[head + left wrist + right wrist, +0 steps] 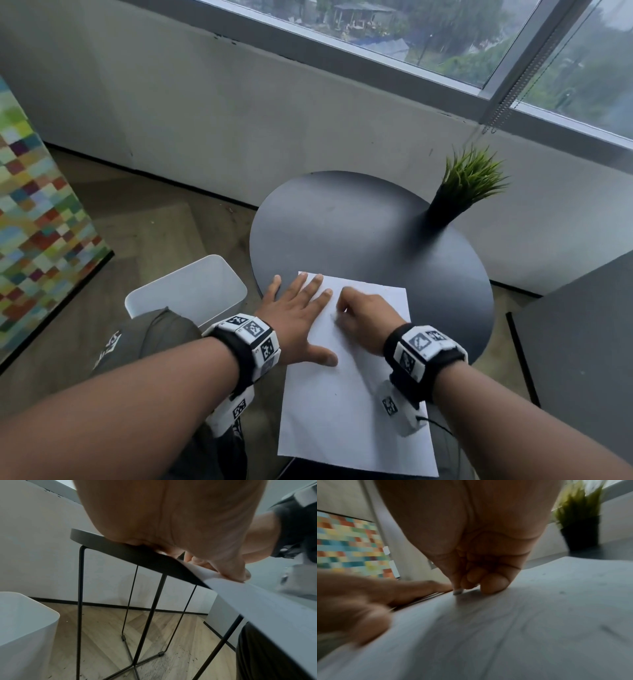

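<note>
A white sheet of paper (356,394) lies on the round black table (359,222), its near end hanging over the table's front edge. My left hand (308,318) lies flat with fingers spread, pressing the sheet's far left part; its thumb (236,572) rests on the paper (257,601) by the table rim (120,550). My right hand (363,315) is just to its right, fingers curled under. In the right wrist view, my right hand (479,580) touches the paper (522,615) with its curled fingertips and nail and holds nothing. The left hand (368,601) is blurred.
A small green plant in a black pot (459,192) stands at the table's far right. A white bin (191,291) sits on the floor left of the table. A grey surface (575,342) is at the right, a colourful panel (37,222) at the left.
</note>
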`<control>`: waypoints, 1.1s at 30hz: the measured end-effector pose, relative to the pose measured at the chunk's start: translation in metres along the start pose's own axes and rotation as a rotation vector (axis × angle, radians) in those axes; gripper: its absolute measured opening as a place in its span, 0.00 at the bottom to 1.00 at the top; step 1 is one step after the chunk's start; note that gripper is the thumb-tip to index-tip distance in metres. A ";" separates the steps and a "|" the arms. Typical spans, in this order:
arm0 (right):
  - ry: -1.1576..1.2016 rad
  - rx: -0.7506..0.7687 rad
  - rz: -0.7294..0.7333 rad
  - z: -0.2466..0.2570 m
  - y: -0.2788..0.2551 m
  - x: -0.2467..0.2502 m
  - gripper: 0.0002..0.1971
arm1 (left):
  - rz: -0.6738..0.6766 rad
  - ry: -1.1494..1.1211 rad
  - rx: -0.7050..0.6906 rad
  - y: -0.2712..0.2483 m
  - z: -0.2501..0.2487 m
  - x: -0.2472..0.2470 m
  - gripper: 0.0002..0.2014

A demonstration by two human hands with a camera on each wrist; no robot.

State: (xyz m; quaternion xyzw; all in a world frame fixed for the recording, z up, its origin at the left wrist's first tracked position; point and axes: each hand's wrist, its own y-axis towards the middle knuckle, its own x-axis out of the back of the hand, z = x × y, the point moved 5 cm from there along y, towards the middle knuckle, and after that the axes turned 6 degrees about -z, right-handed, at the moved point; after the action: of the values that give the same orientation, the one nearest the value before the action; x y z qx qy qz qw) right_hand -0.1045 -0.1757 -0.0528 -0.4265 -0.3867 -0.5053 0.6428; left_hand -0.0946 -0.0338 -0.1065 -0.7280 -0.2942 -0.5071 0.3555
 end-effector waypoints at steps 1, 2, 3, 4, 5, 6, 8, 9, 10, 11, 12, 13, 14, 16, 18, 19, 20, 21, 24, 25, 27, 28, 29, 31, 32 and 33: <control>-0.009 0.082 0.054 0.010 -0.007 -0.007 0.05 | -0.003 -0.001 -0.001 0.000 0.000 0.000 0.60; -0.016 0.140 0.101 0.017 -0.012 -0.010 0.04 | -0.007 -0.003 -0.003 0.000 0.001 0.000 0.60; -0.014 0.152 0.120 0.016 -0.012 -0.009 0.04 | -0.006 -0.005 -0.005 0.000 0.001 0.001 0.60; 0.002 0.122 0.108 0.011 -0.007 -0.004 0.04 | -0.002 -0.005 -0.006 0.000 0.001 0.001 0.60; 0.023 0.068 0.079 0.002 -0.001 0.001 0.04 | 0.000 -0.005 -0.004 0.000 0.000 0.000 0.60; 0.039 0.011 0.042 -0.006 0.005 0.006 0.04 | -0.001 -0.005 0.001 0.000 0.001 0.000 0.60; 0.053 -0.060 -0.018 -0.017 0.010 0.008 0.05 | 0.002 0.000 0.007 0.000 0.001 0.000 0.60; 0.058 -0.070 -0.027 -0.018 0.010 0.005 0.06 | 0.004 0.005 0.008 0.000 0.001 0.000 0.60; 0.065 -0.070 -0.024 -0.017 0.008 0.002 0.06 | 0.001 0.009 0.006 0.000 0.001 0.001 0.60; 0.077 -0.065 -0.017 -0.015 0.006 -0.002 0.06 | -0.007 0.007 0.003 0.001 0.002 0.003 0.59; 0.095 -0.066 -0.008 -0.014 0.003 -0.004 0.06 | -0.022 -0.002 0.004 0.000 0.003 0.005 0.57; 0.110 -0.071 -0.004 -0.014 0.002 -0.004 0.06 | -0.044 -0.008 0.011 -0.001 0.005 0.008 0.56; 0.109 -0.083 -0.003 -0.014 0.002 -0.002 0.06 | -0.069 -0.007 0.023 -0.001 0.008 0.010 0.56; 0.081 -0.106 -0.009 -0.015 0.005 0.001 0.06 | -0.103 0.012 0.047 -0.002 0.013 0.009 0.60; 0.055 -0.117 -0.017 -0.009 0.005 -0.002 0.05 | -0.102 0.022 0.052 -0.003 0.014 0.004 0.63; 0.047 -0.086 -0.008 0.000 0.004 -0.006 0.05 | -0.100 0.021 0.049 -0.003 0.014 0.001 0.62; 0.043 -0.026 0.017 0.011 0.002 -0.012 0.06 | -0.100 0.018 0.045 -0.003 0.013 -0.001 0.59; 0.039 0.056 0.051 0.024 -0.002 -0.016 0.09 | -0.104 0.015 0.042 -0.004 0.013 -0.001 0.56; 0.011 0.135 0.088 0.036 0.001 -0.016 0.10 | -0.105 0.007 0.037 -0.004 0.013 0.000 0.58; -0.010 0.086 0.058 0.027 0.009 -0.011 0.07 | -0.097 0.014 0.037 -0.003 0.014 -0.001 0.61; -0.042 -0.034 -0.009 0.007 0.021 0.002 0.05 | -0.082 0.017 0.040 -0.003 0.013 -0.002 0.63; -0.045 -0.052 -0.029 0.003 0.023 0.003 0.06 | -0.082 0.018 0.042 -0.002 0.013 -0.002 0.62; -0.051 -0.021 -0.030 0.007 0.022 0.003 0.06 | -0.085 0.019 0.043 -0.003 0.012 -0.001 0.61; -0.072 0.139 0.073 0.027 0.009 -0.009 0.04 | -0.100 0.013 0.046 -0.004 0.012 -0.001 0.58; -0.074 0.201 0.138 0.033 0.001 -0.015 0.03 | -0.107 0.007 0.047 -0.004 0.012 -0.001 0.58; -0.088 0.223 0.175 0.034 -0.002 -0.015 0.04 | -0.110 0.003 0.046 -0.004 0.012 -0.001 0.58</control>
State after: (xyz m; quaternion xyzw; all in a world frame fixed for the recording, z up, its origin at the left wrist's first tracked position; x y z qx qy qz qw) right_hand -0.1114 -0.1391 -0.0555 -0.4063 -0.4296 -0.3819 0.7103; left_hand -0.0913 -0.0219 -0.1092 -0.7016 -0.3446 -0.5201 0.3442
